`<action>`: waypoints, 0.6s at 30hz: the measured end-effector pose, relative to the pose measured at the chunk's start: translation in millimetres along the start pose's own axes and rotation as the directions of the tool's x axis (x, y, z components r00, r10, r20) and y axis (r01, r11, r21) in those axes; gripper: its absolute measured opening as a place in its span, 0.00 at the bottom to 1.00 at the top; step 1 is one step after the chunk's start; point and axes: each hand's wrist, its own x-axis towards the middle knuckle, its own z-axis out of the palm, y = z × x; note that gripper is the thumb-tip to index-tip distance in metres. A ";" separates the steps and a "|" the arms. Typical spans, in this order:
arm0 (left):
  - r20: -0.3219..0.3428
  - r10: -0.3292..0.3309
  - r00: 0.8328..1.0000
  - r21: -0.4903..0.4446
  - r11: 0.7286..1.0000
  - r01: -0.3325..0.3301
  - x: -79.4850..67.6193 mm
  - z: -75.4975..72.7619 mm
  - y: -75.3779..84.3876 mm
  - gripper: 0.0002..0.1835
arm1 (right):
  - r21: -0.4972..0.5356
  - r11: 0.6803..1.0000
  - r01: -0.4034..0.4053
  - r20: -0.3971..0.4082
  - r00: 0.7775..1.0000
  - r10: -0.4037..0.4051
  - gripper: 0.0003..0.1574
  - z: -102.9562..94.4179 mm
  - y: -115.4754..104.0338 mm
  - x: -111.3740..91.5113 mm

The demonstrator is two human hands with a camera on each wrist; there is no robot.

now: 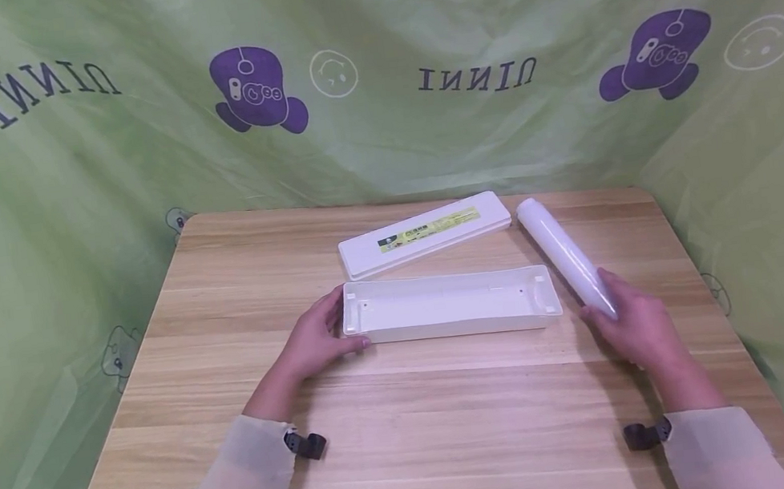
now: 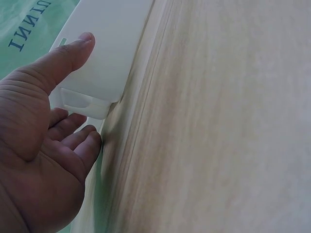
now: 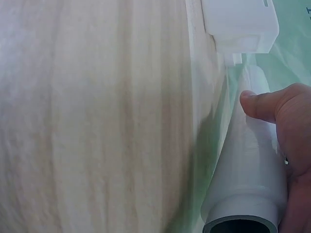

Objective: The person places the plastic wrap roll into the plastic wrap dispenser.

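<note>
A long white plastic box (image 1: 455,327) without its cover lies in the middle of the wooden table, its inside bare. My left hand (image 1: 315,335) holds its left end, thumb along the front wall and fingers round the end. In the left wrist view the thumb (image 2: 73,56) lies against the box wall (image 2: 109,53). On the right, my right hand (image 1: 635,322) grips the near end of a white roll of cling film (image 1: 563,249), which slants away to the back left. The right wrist view shows the roll's hollow end (image 3: 243,224) towards the camera.
Behind the box lies a flat white lid (image 1: 364,256) with a green and yellow label (image 1: 428,230). The wooden table (image 1: 457,431) meets a green printed curtain (image 1: 381,149) at the back and sides. Each wrist carries a small black camera mount.
</note>
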 end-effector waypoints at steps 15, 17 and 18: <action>0.007 -0.002 1.000 0.008 1.000 0.002 1.0 -0.6 0.3 0.64 | 0.006 1.000 -0.002 -0.001 1.000 0.002 0.52 -6.4 -3.4 3.0; 0.006 -0.004 1.000 0.011 1.000 0.004 1.3 -0.5 0.5 0.64 | 0.006 1.000 0.003 -0.006 1.000 -0.003 0.51 -7.4 -4.2 3.8; 0.006 -0.005 1.000 0.013 1.000 0.005 1.4 -0.5 0.5 0.64 | 0.007 1.000 0.006 -0.010 1.000 -0.006 0.51 -8.1 -4.7 4.1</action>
